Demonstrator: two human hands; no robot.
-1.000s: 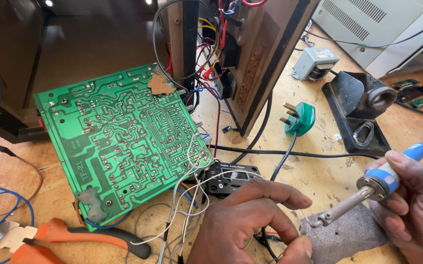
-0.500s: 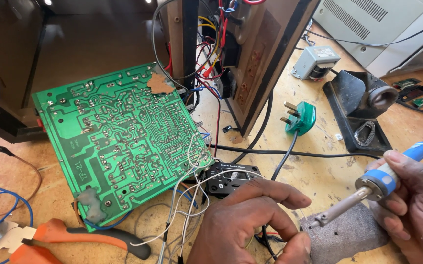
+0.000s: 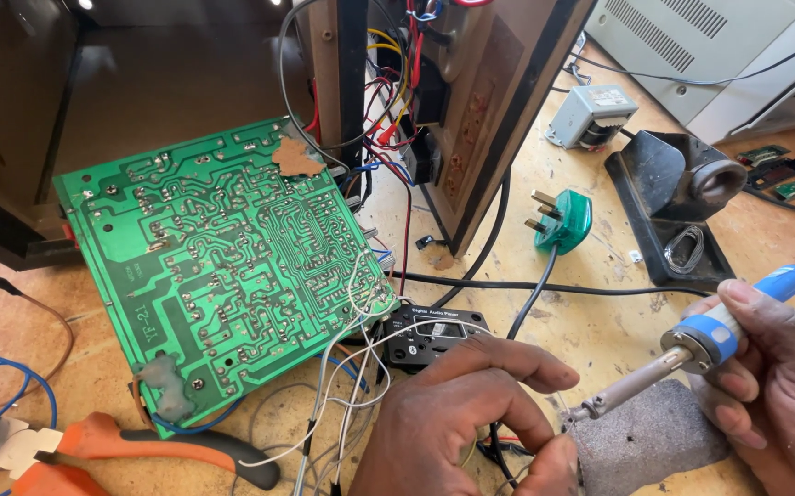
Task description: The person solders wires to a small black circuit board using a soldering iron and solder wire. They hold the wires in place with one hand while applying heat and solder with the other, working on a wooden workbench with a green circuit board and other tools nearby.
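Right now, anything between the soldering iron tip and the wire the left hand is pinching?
Nothing visible. The soldering iron in the right hand has its tip right beside the left hand's fingertips, over the grey block. The white wires and black module lie further left, off that line.

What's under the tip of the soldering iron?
A grey porous block lies under the soldering iron tip. The left hand pinches there; whatever it holds is hidden.
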